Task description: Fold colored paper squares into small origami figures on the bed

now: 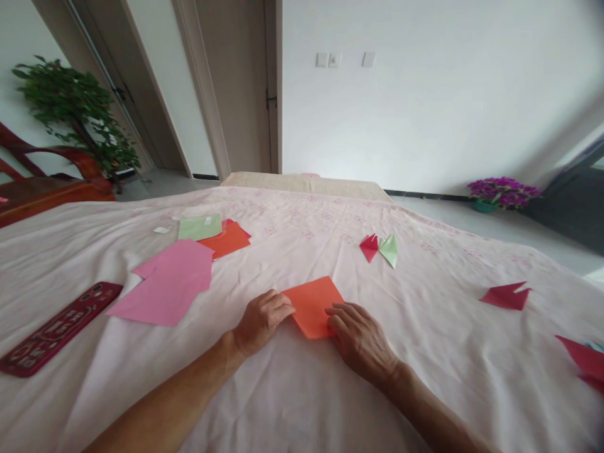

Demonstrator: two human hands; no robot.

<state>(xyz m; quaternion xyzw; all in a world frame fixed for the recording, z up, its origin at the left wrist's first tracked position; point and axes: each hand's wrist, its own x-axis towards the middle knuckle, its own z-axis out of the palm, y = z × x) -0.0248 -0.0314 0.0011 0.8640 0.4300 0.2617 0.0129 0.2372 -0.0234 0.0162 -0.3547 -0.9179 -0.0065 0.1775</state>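
Observation:
An orange sheet of paper (314, 305) lies in front of me on the cloth-covered bed or table. My left hand (264, 321) is closed on its left corner, thumb and fingers pinching the edge. On the opposite side, my right hand (358, 336) grips the right edge with bent fingers, its fingertips over the paper. Parts of both side edges are hidden under my fingers. Beyond the sheet stand a red folded paper piece (369, 247) and a light green folded paper piece (389, 250), side by side.
To the left lie pink sheets (170, 283), orange sheets (229, 239), a green sheet (201, 227) and a dark red case (61, 327). More red folded pieces (507, 296) lie to the right. Wrinkled pale pink cloth (292, 402) covers the surface.

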